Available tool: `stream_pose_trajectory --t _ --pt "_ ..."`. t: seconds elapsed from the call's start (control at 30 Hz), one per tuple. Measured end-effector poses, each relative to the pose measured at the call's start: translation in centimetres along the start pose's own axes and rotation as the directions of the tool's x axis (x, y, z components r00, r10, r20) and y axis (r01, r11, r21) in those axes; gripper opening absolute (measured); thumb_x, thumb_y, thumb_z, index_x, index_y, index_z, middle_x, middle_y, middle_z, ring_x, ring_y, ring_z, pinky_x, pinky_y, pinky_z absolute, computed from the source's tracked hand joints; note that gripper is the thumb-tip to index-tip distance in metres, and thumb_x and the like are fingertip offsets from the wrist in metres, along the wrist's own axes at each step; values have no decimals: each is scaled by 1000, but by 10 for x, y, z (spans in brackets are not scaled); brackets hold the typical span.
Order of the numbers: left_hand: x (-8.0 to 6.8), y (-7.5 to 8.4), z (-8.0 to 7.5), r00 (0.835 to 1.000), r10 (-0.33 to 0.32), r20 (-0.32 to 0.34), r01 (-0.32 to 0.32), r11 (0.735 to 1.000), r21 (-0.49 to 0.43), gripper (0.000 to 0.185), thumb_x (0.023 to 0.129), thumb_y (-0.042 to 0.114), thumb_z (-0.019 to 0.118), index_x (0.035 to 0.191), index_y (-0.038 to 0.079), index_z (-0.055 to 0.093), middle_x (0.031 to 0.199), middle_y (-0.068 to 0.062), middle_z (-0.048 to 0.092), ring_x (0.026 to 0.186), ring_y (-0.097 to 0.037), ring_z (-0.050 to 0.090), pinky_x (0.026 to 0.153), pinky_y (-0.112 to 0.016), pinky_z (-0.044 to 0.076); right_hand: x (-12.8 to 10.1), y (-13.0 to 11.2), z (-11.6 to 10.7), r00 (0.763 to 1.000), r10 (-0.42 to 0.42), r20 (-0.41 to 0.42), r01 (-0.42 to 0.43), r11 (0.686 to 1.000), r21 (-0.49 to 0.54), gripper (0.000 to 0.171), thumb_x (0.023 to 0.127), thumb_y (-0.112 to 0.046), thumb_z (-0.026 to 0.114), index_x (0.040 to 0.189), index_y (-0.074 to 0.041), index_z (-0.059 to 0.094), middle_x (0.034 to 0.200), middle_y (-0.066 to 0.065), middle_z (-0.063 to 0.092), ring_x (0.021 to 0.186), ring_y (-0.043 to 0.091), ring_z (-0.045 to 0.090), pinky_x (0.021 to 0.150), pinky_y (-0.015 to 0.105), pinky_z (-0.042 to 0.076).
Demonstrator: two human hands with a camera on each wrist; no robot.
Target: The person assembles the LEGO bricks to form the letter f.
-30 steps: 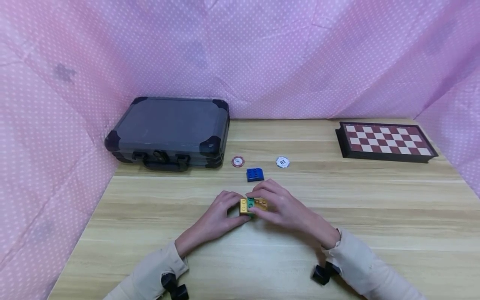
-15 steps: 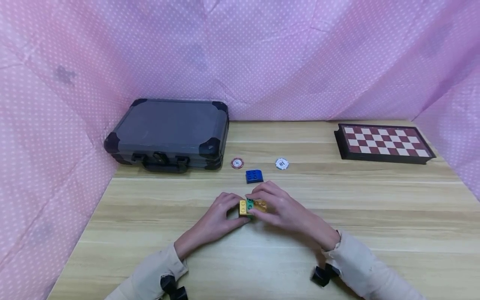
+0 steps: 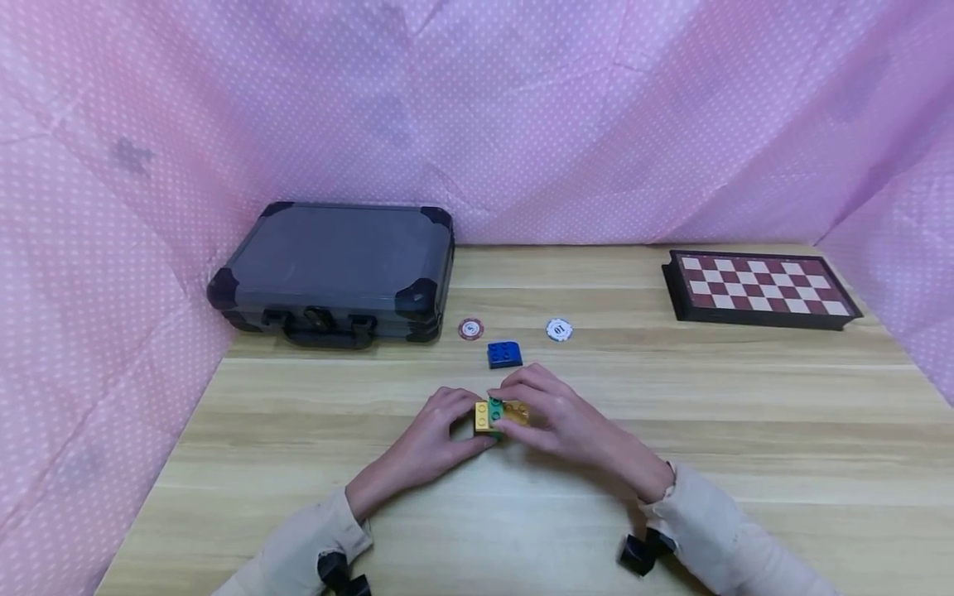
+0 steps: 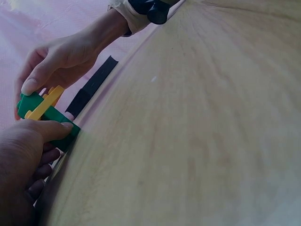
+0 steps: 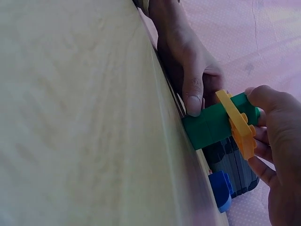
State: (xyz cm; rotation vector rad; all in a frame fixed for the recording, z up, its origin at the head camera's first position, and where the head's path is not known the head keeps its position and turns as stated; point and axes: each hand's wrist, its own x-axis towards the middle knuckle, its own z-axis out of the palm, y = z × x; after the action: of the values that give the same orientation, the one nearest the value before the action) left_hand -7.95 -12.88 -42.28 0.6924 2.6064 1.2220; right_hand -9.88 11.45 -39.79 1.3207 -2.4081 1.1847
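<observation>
Left hand: the left hand grips the green block from 9 o'clock, thumb on its near side.
Right hand: the right hand pinches the yellow plate from 3 o'clock.
Block position: on the table between both hands, equally near each.
Long axis: plate runs 9 to 3 o'clock across the block; seating depth apparently partial, view poor.
Surroundings: blue brick at 12 o'clock, two chips beyond, case at 10 o'clock.
</observation>
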Motion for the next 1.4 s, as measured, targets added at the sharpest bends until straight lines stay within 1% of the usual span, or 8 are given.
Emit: stream_pose_trajectory --t 0.27,0.47,0.63,0.9,1.07,1.2,1.27,1.4 --pt "-2 -1 1 1000 4 -3 -4 1000 -9 41 91 28 82 130 19 70 125 7 64 118 -13 50 101 -45 46 -1 1 2 1000 19 4 -19 1000 13 36 94 -25 79 125 -7 72 120 -2 64 112 14 54 89 33 54" --pt "-2 0 1 1000 7 -8 -7 1000 0 42 90 27 83 129 20 70 126 7 64 119 -14 50 103 -45 46 0 0 1 999 40 19 -41 999 17 37 96 -26 77 128 -8 70 123 -3 64 114 14 55 92 35 54" --pt "-1 -1 0 1000 12 -9 -12 1000 9 42 91 27 83 130 20 69 126 7 64 120 -14 51 103 -45 46 1 0 -2 999 34 24 -35 999 19 39 99 -29 73 131 -8 68 127 -2 64 117 15 55 96 37 53" --pt "0 -1 0 1000 8 -3 -8 1000 17 40 90 27 83 128 18 70 128 5 64 122 -15 50 104 -45 46 3 5 -10 999 43 5 -43 999 0 33 99 -24 73 127 -7 70 127 -1 65 119 16 56 100 41 51" --pt "1 -1 0 1000 5 -8 -5 1000 18 41 90 28 83 127 17 70 128 5 64 122 -16 50 104 -45 46 5 13 -14 999 31 -24 -31 999 -26 32 97 -18 74 126 -5 70 124 2 66 118 20 58 101 43 51" --pt "0 -1 1 1000 1 -6 -1 1000 13 41 90 29 83 127 17 70 127 5 64 122 -15 51 104 -45 45 7 22 -15 998 32 -46 -35 998 -56 32 96 -18 74 124 -4 70 124 4 66 118 22 60 102 44 50" --pt "0 -1 1 1000 -2 -6 2 1000 13 42 90 29 83 127 16 70 127 5 64 122 -15 51 104 -45 45 8 27 -16 998 40 -56 -43 997 -67 32 96 -20 74 123 -4 70 123 3 66 118 21 60 102 43 50" --pt "0 -1 1 1000 -3 -9 4 1000 18 42 89 30 84 127 16 70 128 4 64 122 -15 51 104 -44 45 11 37 -16 996 34 -80 -40 997 -68 32 95 -19 76 122 -2 70 120 5 66 115 21 61 100 40 51"
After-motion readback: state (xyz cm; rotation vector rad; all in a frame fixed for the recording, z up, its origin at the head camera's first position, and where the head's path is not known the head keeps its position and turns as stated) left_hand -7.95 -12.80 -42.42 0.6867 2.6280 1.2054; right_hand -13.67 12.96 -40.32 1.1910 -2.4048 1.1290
